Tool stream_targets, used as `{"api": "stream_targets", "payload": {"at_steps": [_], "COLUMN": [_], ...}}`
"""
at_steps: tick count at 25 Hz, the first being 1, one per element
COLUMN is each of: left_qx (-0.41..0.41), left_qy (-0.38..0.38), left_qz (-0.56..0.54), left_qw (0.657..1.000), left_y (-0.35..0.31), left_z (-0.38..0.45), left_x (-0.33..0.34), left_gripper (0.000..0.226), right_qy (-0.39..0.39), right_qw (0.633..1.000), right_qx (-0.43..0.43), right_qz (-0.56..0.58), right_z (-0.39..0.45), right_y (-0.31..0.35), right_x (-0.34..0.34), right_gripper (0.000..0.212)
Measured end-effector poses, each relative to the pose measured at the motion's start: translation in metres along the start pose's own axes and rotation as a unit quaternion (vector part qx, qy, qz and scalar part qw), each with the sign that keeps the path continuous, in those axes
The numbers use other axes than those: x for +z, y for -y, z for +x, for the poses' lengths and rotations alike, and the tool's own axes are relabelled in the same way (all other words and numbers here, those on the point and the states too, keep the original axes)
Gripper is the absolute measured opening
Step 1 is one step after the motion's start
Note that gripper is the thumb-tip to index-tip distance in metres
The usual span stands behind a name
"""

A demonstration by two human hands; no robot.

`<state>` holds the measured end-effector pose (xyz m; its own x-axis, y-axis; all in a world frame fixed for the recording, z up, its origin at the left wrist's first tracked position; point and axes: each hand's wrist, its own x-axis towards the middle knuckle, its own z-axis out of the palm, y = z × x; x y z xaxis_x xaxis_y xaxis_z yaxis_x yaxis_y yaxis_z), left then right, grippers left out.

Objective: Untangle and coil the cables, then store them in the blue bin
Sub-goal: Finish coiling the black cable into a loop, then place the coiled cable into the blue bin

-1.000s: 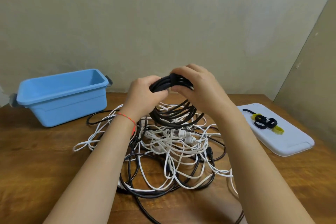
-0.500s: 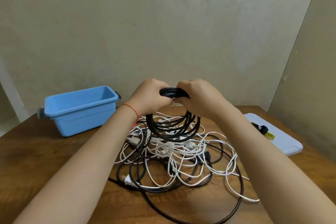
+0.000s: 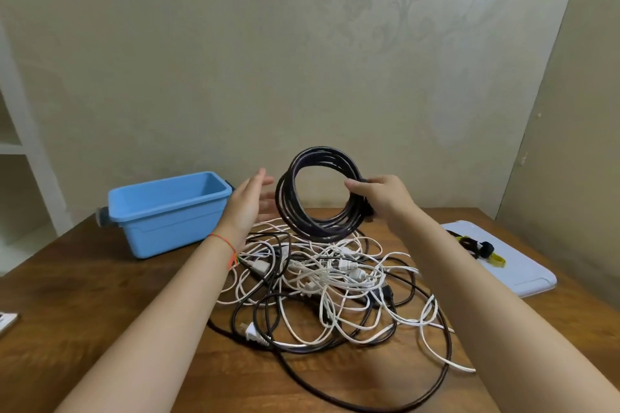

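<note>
The left hand (image 3: 250, 203) has let go, fingers spread; the right hand (image 3: 377, 196) alone grips the black coil (image 3: 318, 198), lifted above the tangle (image 3: 328, 282). Probably tied; next, drop it into the bin (image 3: 167, 208).

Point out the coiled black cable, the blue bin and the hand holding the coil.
coiled black cable (image 3: 312, 231): head view, lower arc of the loops.
blue bin (image 3: 167, 228): head view, front wall.
right hand (image 3: 385, 199): head view, back of the hand gripping the coil.
</note>
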<state>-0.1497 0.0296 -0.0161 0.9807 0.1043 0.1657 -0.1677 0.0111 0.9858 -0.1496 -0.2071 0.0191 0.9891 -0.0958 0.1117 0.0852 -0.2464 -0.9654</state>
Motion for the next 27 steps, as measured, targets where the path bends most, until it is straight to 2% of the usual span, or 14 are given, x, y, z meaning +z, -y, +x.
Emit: {"api": "stream_targets", "payload": {"at_steps": [2, 5, 7, 9, 10, 11, 13, 15, 17, 20, 23, 25, 26, 27], "left_qx": [0.011, 0.044, 0.074, 0.081, 0.073, 0.061, 0.060, 0.108, 0.176, 0.256, 0.320, 0.307, 0.286, 0.266], "left_qy": [-0.072, -0.119, -0.146, -0.167, -0.172, -0.170, -0.154, -0.144, -0.139, -0.135, -0.156, -0.157, -0.160, -0.164], "left_qz": [0.128, 0.347, 0.478, 0.601, 0.638, 0.654, 0.639, 0.614, 0.598, 0.585, 0.565, 0.548, 0.551, 0.561], "left_qw": [0.989, 0.929, 0.863, 0.778, 0.747, 0.735, 0.751, 0.768, 0.769, 0.758, 0.745, 0.762, 0.767, 0.766], "left_y": [0.012, 0.033, 0.044, 0.053, 0.057, 0.059, 0.062, 0.066, 0.074, 0.092, 0.098, 0.095, 0.092, 0.088], "left_z": [0.011, 0.022, 0.030, 0.044, 0.051, 0.056, 0.065, 0.065, 0.058, 0.052, 0.051, 0.050, 0.049, 0.048], "left_x": [-0.021, -0.069, -0.107, -0.143, -0.158, -0.170, -0.185, -0.189, -0.185, -0.185, -0.188, -0.188, -0.187, -0.185], "left_gripper": [0.019, 0.016, 0.026, 0.038, 0.040, 0.039, 0.031, 0.029, 0.026, 0.019, 0.012, 0.023, 0.033, 0.042], "right_qy": [0.013, 0.056, 0.082, 0.110, 0.119, 0.124, 0.125, 0.129, 0.131, 0.129, 0.080, 0.058, 0.065, 0.077], "right_qw": [0.992, 0.968, 0.955, 0.941, 0.940, 0.942, 0.942, 0.938, 0.940, 0.958, 0.978, 0.988, 0.971, 0.940], "right_qx": [0.074, 0.150, 0.186, 0.207, 0.205, 0.199, 0.188, 0.183, 0.184, 0.193, 0.179, 0.117, 0.065, 0.013], "right_qz": [0.106, 0.195, 0.217, 0.245, 0.246, 0.241, 0.247, 0.264, 0.255, 0.167, 0.070, -0.086, -0.221, -0.333], "right_z": [0.011, 0.034, 0.049, 0.063, 0.072, 0.077, 0.089, 0.100, 0.107, 0.116, 0.119, 0.119, 0.118, 0.115], "right_y": [-0.007, -0.011, -0.009, -0.003, 0.001, 0.008, 0.022, 0.034, 0.041, 0.034, 0.027, 0.028, 0.027, 0.027], "right_x": [0.016, 0.060, 0.101, 0.146, 0.168, 0.188, 0.224, 0.255, 0.279, 0.313, 0.328, 0.332, 0.333, 0.333], "right_gripper": [0.031, 0.022, 0.016, 0.014, 0.015, 0.016, 0.016, 0.013, 0.011, 0.015, 0.021, 0.018, 0.021, 0.026]}}
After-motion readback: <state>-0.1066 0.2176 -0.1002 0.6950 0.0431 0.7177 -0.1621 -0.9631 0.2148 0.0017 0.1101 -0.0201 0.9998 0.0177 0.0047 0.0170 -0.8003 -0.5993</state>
